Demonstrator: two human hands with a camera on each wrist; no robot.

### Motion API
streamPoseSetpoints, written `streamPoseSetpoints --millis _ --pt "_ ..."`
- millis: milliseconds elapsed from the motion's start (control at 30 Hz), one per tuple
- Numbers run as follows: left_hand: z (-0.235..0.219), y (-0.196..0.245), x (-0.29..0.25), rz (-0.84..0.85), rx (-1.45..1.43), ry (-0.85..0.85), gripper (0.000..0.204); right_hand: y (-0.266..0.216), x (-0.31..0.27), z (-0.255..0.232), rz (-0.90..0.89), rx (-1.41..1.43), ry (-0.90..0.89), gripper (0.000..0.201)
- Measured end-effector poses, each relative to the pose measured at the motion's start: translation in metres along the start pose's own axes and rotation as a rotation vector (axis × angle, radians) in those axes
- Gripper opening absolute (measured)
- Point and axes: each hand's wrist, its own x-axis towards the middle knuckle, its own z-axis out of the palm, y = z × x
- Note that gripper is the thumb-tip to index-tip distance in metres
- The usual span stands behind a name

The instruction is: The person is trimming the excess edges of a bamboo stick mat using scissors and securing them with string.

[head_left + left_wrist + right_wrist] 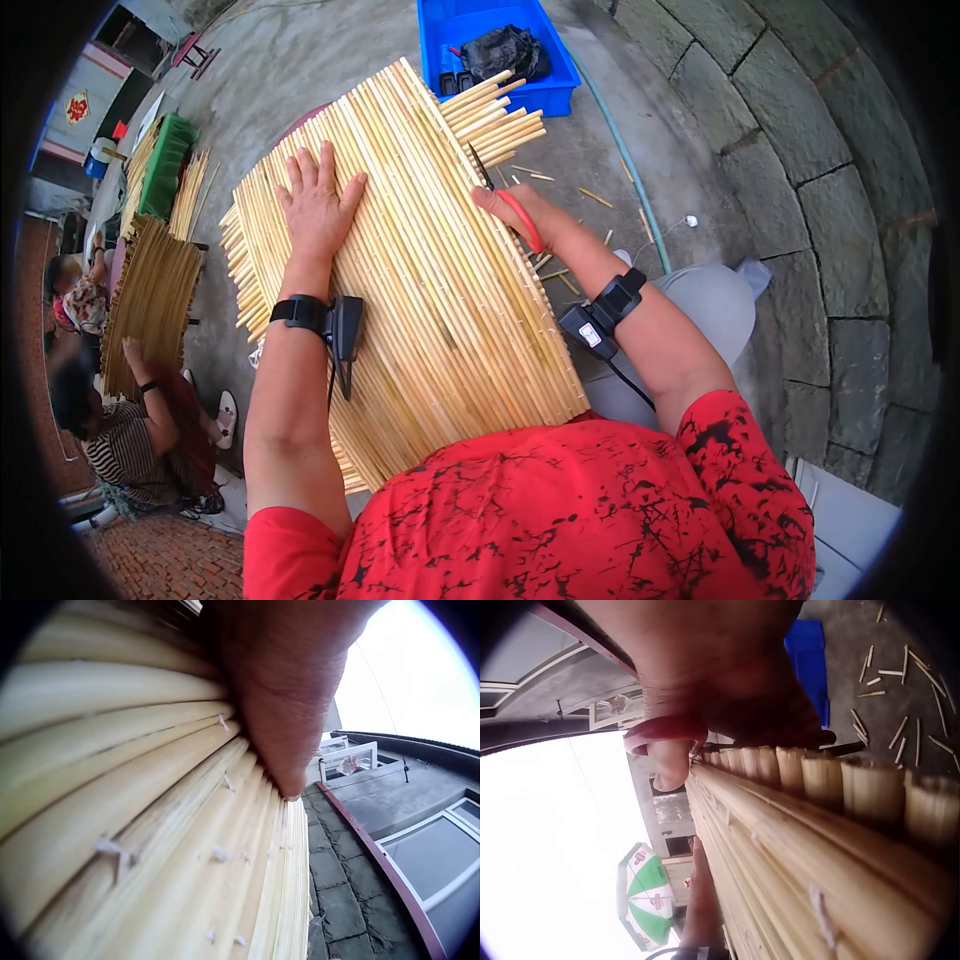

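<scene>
A strip of concrete floor (216, 290) gives some room left of the reed mat (420, 290), whose uneven ends overhang. The left hand (318, 210) lies flat on it, fingers spread. The red shirt (520, 490) covers the near edge; I can hardly see what props it. Longer sticks (505, 130) jut toward the blue crate (550, 100). At the right edge the right hand (542, 212) grips red-handled scissors (524, 222), blades partly hidden.
</scene>
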Motion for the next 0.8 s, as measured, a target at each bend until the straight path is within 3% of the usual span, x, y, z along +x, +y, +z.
streamPoseSetpoints --millis 100,167,400,567,800 --pt "0.002 0.008 -0.004 -0.019 -0.022 -0.017 0.071 0.006 -0.004 -0.001 -0.007 -0.072 0.076 0.061" --pt "0.002 0.009 -0.005 -0.011 -0.035 -0.013 0.071 0.008 -0.008 0.003 -0.015 0.036 0.136 0.059" --pt "-0.003 0.006 -0.005 -0.013 0.011 -0.015 0.068 0.005 -0.012 0.011 0.007 0.137 0.142 0.057" --pt "-0.006 0.007 -0.004 -0.025 0.007 -0.028 0.068 -0.014 -0.003 -0.001 0.106 0.087 -0.007 0.061" --pt "-0.002 0.006 -0.004 -0.013 0.011 -0.004 0.068 -0.017 0.0 -0.006 0.048 0.0 -0.097 0.062"
